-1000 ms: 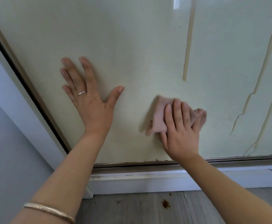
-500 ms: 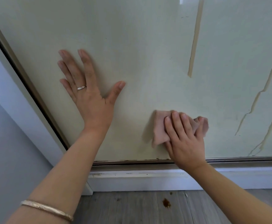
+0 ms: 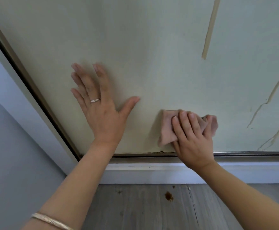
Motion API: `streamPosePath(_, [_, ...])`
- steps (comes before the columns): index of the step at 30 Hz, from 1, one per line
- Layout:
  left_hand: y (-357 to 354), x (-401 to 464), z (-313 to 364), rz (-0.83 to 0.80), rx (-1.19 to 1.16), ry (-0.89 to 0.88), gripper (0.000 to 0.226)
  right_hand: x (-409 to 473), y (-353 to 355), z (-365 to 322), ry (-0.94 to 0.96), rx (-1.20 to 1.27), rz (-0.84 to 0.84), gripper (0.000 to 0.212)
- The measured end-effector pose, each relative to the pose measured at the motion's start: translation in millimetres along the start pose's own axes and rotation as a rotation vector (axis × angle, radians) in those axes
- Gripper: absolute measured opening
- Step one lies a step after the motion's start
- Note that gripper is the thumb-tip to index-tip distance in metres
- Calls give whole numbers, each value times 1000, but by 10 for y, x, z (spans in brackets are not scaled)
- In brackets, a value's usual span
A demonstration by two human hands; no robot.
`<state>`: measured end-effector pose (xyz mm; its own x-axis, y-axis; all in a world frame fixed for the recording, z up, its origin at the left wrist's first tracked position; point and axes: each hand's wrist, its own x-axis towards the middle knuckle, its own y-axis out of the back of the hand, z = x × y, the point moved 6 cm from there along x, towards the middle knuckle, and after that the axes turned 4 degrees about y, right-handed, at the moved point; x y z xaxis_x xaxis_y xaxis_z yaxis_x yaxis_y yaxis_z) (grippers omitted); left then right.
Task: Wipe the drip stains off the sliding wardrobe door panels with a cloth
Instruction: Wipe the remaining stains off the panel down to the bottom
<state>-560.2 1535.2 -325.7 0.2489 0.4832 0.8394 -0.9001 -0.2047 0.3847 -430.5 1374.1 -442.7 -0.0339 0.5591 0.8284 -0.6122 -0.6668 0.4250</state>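
Wardrobe door panel (image 3: 152,55), pale green and unlabelled, carries three drip stains up and to the right of the right hand's fingers: one straight streak (image 3: 210,30) and two crooked ones (image 3: 268,100) at the right edge. One pink cloth (image 3: 167,128) lies against the panel low down, just above the bottom rail (image 3: 251,153), pressed flat under the right hand (image 3: 193,140), fingers nearly straight and close together. The left hand (image 3: 100,110), fingers spread wide, rests flat on the panel left of the cloth, wearing one ring (image 3: 95,100); one bangle (image 3: 52,221) circles that arm.
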Motion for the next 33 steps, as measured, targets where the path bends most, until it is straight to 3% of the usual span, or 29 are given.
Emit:
streamPosePath(4, [-324,-610,-205,-118,84,-43,98,-358,-208,-183,58,12,-54,61])
streamPosePath(12, [-386,-672,-324,-80,63,-74,104,-959,-269,-172,253,-24,-242,60])
streamPosePath(16, [-379,-667,-329,-67,30,-71,101,-855,-241,-235,256,-10,-274,78])
streamPosePath(24, [-371,-652,-301,-109,45,-44,102,-1012,-133,75,323,-21,-377,74])
streamPosePath(30, [-351,-650,-317,-128,48,-39,97,-495,-225,-610,358,172,-306,61])
streamPosePath(33, [-329,-638,-332,-138,48,-34,97,-694,-208,-389,369,87,-353,67])
